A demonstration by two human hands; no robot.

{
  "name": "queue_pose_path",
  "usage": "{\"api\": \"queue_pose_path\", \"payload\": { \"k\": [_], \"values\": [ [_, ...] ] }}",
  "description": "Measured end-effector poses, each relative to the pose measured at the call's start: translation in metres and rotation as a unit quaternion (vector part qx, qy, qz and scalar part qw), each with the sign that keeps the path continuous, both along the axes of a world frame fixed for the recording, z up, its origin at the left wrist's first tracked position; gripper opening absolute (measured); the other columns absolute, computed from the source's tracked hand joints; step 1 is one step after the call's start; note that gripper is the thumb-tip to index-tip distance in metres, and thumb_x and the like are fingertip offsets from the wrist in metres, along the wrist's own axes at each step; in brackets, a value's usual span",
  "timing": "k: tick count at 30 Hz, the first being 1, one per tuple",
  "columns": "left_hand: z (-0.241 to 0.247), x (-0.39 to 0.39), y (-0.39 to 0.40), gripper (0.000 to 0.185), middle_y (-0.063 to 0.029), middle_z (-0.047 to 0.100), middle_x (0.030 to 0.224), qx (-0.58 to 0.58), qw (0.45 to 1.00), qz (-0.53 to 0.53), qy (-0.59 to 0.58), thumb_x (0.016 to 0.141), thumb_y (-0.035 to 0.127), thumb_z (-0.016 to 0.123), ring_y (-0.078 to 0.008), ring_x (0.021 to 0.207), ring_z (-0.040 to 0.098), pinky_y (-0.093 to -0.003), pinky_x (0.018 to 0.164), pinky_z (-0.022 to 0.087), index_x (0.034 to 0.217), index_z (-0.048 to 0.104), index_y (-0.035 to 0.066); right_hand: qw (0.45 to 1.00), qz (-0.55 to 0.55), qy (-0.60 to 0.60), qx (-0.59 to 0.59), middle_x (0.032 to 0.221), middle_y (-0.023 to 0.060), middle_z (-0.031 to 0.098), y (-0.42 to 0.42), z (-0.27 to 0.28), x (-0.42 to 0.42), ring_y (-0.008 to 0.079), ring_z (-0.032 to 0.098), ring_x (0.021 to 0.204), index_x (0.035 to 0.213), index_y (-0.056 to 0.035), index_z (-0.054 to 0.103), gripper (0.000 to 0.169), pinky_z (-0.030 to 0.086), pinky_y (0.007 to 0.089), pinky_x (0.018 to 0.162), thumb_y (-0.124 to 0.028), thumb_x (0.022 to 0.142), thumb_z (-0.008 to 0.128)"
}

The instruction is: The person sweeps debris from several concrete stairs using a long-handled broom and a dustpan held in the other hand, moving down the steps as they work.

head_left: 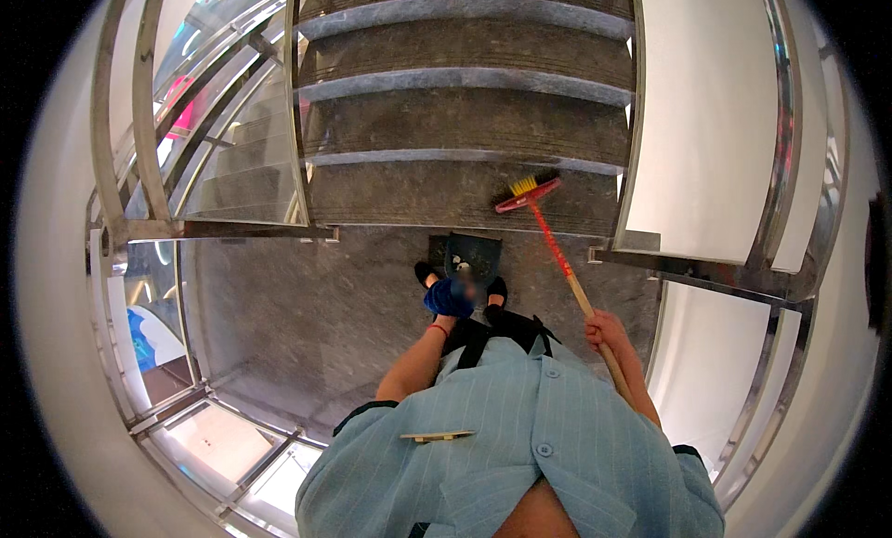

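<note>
My right hand (605, 329) is closed round the wooden handle of a broom (550, 242), whose upper part is red. The broom's red head, with yellow and black bristles, rests on the lowest visible stair tread. My left hand (463, 308) is low in front of my legs, near a blue cloth (446, 297) bunched just above the wrist; a blur hides its fingers and whatever they may hold. A dark dustpan (481, 252) stands by my feet at the foot of the stairs, with small pale bits in it.
Grey stone stairs (467, 120) rise ahead. Metal railings with glass panels (244, 141) stand to the left, and a metal railing (697, 266) runs along the white wall to the right. My black shoes (497, 290) are on the grey landing floor (313, 308).
</note>
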State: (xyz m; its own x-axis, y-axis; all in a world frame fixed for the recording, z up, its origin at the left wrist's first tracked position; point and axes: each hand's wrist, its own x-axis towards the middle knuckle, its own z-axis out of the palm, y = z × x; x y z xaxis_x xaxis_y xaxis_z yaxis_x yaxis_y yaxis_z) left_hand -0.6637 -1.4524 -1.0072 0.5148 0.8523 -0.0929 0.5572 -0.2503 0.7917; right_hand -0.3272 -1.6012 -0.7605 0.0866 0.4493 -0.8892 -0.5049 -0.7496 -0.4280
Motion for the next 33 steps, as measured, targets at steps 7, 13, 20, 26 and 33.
{"api": "queue_pose_path", "payload": {
  "k": [7, 13, 20, 26, 33],
  "values": [
    [0.001, -0.002, 0.0, 0.027, -0.006, 0.06, 0.1, 0.013, 0.999, -0.015, 0.033, 0.084, 0.017, 0.061, -0.0181, 0.095, 0.057, -0.0317, 0.081, 0.045, 0.106, 0.056, 0.002, 0.993, 0.114, -0.018, -0.026, 0.058, 0.001, 0.049, -0.032, -0.03, -0.022, 0.0098, 0.043, 0.041, 0.085, -0.0068, 0.058, 0.007, 0.035, 0.0267, 0.038, -0.013, 0.082, 0.056],
    [0.021, -0.001, 0.003, 0.024, -0.0067, 0.061, 0.096, -0.002, 0.998, -0.069, 0.0, 0.08, 0.017, 0.064, -0.0208, 0.092, 0.058, -0.0324, 0.077, 0.046, 0.099, 0.056, 0.006, 0.985, 0.164, -0.053, -0.027, 0.056, -0.0025, 0.043, -0.033, 0.021, -0.018, 0.0059, 0.039, 0.044, 0.09, -0.0052, 0.059, 0.013, 0.03, 0.0215, 0.037, -0.007, 0.08, 0.051],
    [0.01, 0.0, -0.006, 0.026, -0.0051, 0.062, 0.099, -0.055, 0.988, 0.084, -0.116, 0.077, 0.012, 0.067, -0.0245, 0.081, 0.061, -0.0367, 0.067, 0.048, 0.096, 0.05, 0.006, 0.998, 0.034, -0.046, -0.009, 0.056, -0.0022, 0.041, -0.028, 0.002, -0.002, 0.005, 0.036, 0.038, 0.098, -0.0076, 0.056, 0.016, 0.027, 0.0216, 0.033, -0.007, 0.083, 0.051],
    [-0.01, -0.014, -0.009, 0.04, -0.0106, 0.064, 0.078, -0.01, 0.998, 0.045, -0.041, 0.079, 0.023, 0.065, -0.0258, 0.07, 0.06, -0.0379, 0.062, 0.046, 0.116, 0.057, 0.009, 0.998, 0.044, 0.047, -0.025, 0.056, -0.0041, 0.041, 0.002, 0.023, -0.003, 0.0039, 0.037, 0.038, 0.091, -0.0079, 0.052, 0.006, 0.027, 0.0209, 0.033, -0.01, 0.086, 0.052],
    [0.091, -0.006, 0.01, 0.049, -0.0101, 0.06, 0.07, -0.046, 0.997, -0.015, 0.063, 0.073, 0.032, 0.064, -0.0258, 0.065, 0.059, -0.0337, 0.056, 0.043, 0.118, 0.058, 0.013, 0.982, 0.134, 0.129, 0.04, 0.056, -0.0031, 0.04, 0.075, -0.031, -0.053, 0.0033, 0.038, 0.04, 0.087, -0.007, 0.05, 0.004, 0.029, 0.0215, 0.033, -0.009, 0.086, 0.052]
  ]
}}
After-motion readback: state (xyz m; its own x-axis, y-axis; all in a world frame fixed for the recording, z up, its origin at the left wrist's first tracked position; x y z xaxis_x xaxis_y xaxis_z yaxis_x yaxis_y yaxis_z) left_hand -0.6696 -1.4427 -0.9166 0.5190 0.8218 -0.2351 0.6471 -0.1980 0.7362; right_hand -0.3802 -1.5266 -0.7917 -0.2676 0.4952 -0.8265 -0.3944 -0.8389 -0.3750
